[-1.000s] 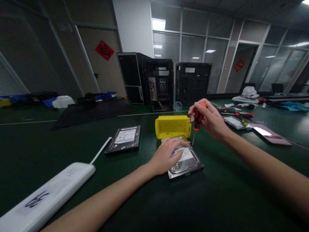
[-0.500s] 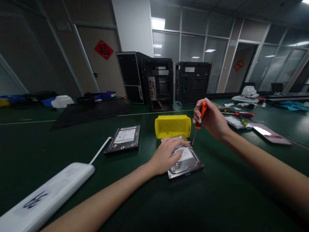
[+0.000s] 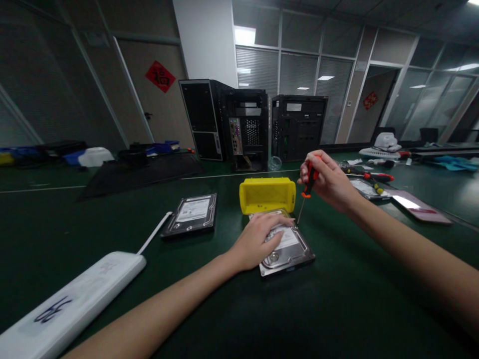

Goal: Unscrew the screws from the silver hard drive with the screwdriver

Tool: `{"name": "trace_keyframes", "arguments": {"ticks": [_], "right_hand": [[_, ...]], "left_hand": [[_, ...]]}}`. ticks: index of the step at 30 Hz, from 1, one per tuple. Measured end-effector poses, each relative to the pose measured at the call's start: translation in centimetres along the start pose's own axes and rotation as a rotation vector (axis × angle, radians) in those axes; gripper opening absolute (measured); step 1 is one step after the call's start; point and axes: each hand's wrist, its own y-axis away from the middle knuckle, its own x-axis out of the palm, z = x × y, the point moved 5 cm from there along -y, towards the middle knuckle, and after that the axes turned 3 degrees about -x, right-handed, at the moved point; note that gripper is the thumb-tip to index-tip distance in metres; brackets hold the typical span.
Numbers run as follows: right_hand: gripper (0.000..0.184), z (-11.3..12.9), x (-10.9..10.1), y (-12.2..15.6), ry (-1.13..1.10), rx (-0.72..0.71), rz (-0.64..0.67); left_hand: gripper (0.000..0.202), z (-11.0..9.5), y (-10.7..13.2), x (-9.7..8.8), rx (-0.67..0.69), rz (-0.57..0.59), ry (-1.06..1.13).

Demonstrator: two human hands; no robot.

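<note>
My left hand (image 3: 260,239) lies across the top of a hard drive (image 3: 290,252), its fingers stretched out and the thumb apart. Part of the drive's white label is covered by those fingers. My right hand (image 3: 327,179) is closed around the orange and black handle of a screwdriver (image 3: 310,182). The thin shaft points down, slightly tilted, and its tip meets the drive's far right edge, close to my left fingertips. Whether a screw sits under the tip is too small to tell. Directly behind the drive stands a yellow bin (image 3: 267,196) with small bits inside.
Another hard drive (image 3: 192,214) lies to the left, behind a white power strip (image 3: 75,299). Computer cases (image 3: 247,129) stand at the back. On the right are pliers (image 3: 379,177), a third hard drive (image 3: 368,189) and a flat pinkish device (image 3: 421,207).
My right hand's fingers have shifted around the screwdriver handle, and the handle leans slightly differently. The tip stays at the drive's edge. My left hand and the drive look unmoved.
</note>
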Motion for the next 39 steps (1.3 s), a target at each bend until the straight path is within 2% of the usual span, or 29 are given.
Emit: {"name": "trace_keyframes", "arguments": {"ticks": [3, 9, 16, 19, 24, 30, 39], "right_hand": [[0.005, 0.1, 0.4, 0.0, -0.022, -0.031, 0.011], [0.020, -0.1, 0.7, 0.3, -0.032, -0.014, 0.014], [0.006, -0.1, 0.8, 0.3, -0.015, 0.004, -0.005], [0.004, -0.1, 1.1, 0.3, -0.008, -0.013, 0.025], [0.014, 0.2, 1.1, 0.4, 0.064, -0.084, -0.002], [0.026, 0.2, 1.7, 0.7, 0.001, -0.055, 0.039], [0.008, 0.2, 1.9, 0.8, 0.115, -0.109, 0.035]], "left_hand": [[0.032, 0.0, 0.0, 0.0, -0.002, 0.008, -0.004], [0.032, 0.2, 0.0, 0.0, -0.002, 0.003, -0.014], [0.031, 0.3, 0.0, 0.2, 0.002, 0.001, -0.022], [0.030, 0.3, 0.0, 0.2, -0.002, 0.004, -0.026], [0.032, 0.2, 0.0, 0.1, 0.003, 0.003, -0.025], [0.032, 0.2, 0.0, 0.1, 0.006, 0.001, -0.018], [0.032, 0.3, 0.0, 0.2, 0.005, -0.003, -0.024]]}}
